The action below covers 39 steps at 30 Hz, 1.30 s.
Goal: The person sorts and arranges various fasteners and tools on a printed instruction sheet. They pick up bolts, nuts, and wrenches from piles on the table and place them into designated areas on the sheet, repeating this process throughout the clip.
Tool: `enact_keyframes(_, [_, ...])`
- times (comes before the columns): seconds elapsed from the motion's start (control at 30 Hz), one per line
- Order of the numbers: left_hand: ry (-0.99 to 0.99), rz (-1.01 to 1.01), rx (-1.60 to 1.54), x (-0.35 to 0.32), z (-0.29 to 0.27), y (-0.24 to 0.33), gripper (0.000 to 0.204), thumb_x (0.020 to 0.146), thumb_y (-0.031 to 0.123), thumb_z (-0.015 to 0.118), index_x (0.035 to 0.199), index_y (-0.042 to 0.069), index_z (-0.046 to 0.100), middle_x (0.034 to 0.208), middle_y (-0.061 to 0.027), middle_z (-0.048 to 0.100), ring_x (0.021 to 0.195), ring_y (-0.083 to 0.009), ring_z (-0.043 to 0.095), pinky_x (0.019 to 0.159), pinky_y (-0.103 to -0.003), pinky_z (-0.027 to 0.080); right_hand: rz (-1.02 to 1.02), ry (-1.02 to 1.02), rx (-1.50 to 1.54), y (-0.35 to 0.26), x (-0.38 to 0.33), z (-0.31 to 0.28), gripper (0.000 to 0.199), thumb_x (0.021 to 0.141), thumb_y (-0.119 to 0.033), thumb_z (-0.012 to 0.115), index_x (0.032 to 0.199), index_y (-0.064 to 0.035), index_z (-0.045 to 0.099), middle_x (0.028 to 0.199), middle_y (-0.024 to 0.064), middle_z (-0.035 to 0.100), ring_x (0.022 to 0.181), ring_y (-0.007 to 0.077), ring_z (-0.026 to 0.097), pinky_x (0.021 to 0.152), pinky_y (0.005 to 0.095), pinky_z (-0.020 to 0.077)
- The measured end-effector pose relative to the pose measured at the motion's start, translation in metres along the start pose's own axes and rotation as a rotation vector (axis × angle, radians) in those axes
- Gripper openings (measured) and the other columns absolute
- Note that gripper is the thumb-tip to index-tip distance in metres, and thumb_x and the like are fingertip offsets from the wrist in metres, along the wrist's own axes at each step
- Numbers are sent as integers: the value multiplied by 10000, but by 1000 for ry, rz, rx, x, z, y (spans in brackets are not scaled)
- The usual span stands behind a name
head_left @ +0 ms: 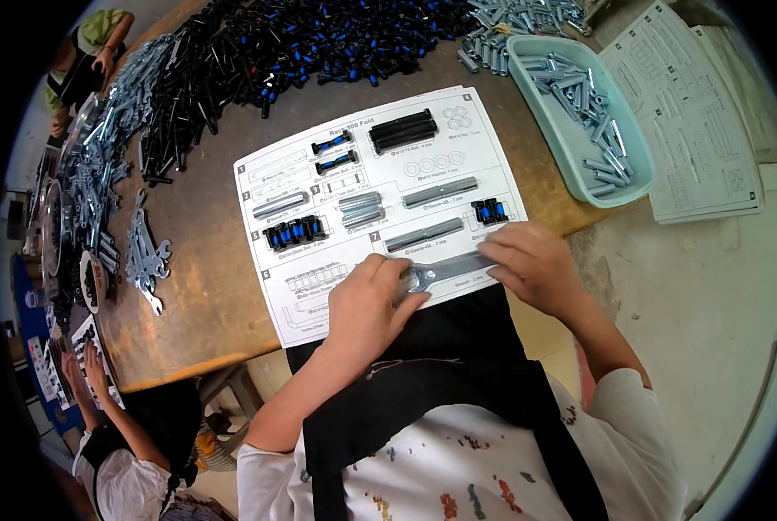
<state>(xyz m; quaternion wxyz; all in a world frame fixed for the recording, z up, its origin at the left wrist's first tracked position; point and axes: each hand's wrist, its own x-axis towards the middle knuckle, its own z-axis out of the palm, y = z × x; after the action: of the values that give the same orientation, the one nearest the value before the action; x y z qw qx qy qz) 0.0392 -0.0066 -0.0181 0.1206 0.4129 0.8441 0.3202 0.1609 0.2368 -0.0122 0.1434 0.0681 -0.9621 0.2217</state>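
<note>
A flat steel wrench (451, 269) lies across the lower right of a printed parts sheet (371, 174). My left hand (364, 300) pinches around its left end, thumb and fingers at the jaw. My right hand (534, 269) has its fingers on the right end, covering it. On the sheet above sit silver sleeves (424, 235), more sleeves (440, 192), (360, 209) and a pair of long tubes (281, 206). Black bolts with blue bands (294, 233) lie in rows, with a smaller group (490, 211) beside my right hand. Long black bolts (403, 131) lie near the top.
A heap of black and blue bolts (319, 43) covers the far table. Loose wrenches (148, 252) lie left. A pale green tray (640, 187) of sleeves and stacked printed sheets (692, 113) stand right. One co-worker's hands (89, 373) are lower left; another person (89, 61) is upper left.
</note>
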Motion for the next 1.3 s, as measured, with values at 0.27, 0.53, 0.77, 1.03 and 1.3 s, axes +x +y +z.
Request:
enact_keyframes(0.27, [-6, -22, 13, 5, 6, -2, 382, 749, 278, 832, 1006, 44, 676, 871, -90, 646, 769, -270, 662, 659, -367, 527, 152, -101, 60, 17, -11, -16, 374, 711, -67, 747, 1063, -94, 626, 1004, 64, 642, 949, 273, 623, 761, 371, 517])
enact_keyframes(0.53, [1, -4, 5, 4, 7, -2, 382, 733, 284, 840, 973, 43, 667, 852, -89, 643, 760, -272, 657, 651, -367, 522, 151, -89, 71, 23, -12, -13, 331, 708, -66, 744, 1016, -96, 627, 967, 60, 651, 887, 277, 629, 730, 368, 514])
enact_keyframes(0.77, [32, 24, -36, -2, 6, -3, 367, 740, 290, 828, 962, 50, 661, 882, -108, 646, 782, -304, 652, 664, -384, 526, 144, -99, 96, 21, -8, -22, 352, 712, -101, 778, 1039, -100, 648, 988, 67, 678, 917, 292, 641, 763, 375, 521])
enact_keyframes(1.03, [22, -49, -214, -11, -14, -11, 397, 790, 303, 807, 1044, 35, 660, 891, -112, 641, 752, -253, 650, 662, -335, 523, 371, 144, 263, 55, 98, -39, 269, 819, -84, 664, 1080, -18, 650, 983, 145, 680, 910, 313, 655, 789, 386, 516])
enact_keyframes(1.3, [581, -487, -110, -105, -47, -69, 178, 876, 121, 701, 1007, 3, 683, 803, -102, 666, 696, -174, 640, 633, -291, 507, 267, -8, -154, 151, 168, 14, 252, 836, -115, 567, 1051, -46, 680, 1012, 207, 652, 979, 421, 611, 863, 483, 484])
